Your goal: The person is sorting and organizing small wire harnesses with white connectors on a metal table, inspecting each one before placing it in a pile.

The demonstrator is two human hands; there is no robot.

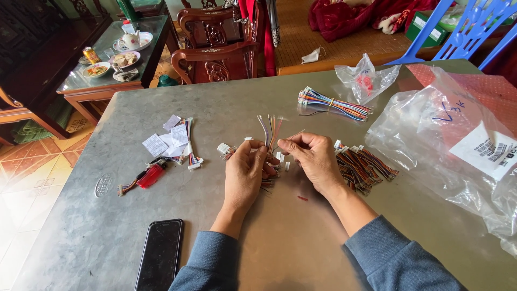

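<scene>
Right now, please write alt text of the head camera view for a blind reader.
Two hands, left hand and right hand, pinch thin coloured wires above a grey metal table. A pile of wire harnesses lies right, a red lighter and black phone left.

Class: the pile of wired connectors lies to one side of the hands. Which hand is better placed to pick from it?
Right hand: the pile of wired connectors lies just beside it; the left hand sits farther away.

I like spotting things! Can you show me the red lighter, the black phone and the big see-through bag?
red lighter [151, 175], head view, middle of body.
black phone [160, 254], head view, screen centre.
clear plastic bag [425, 134], head view, left side.
</scene>
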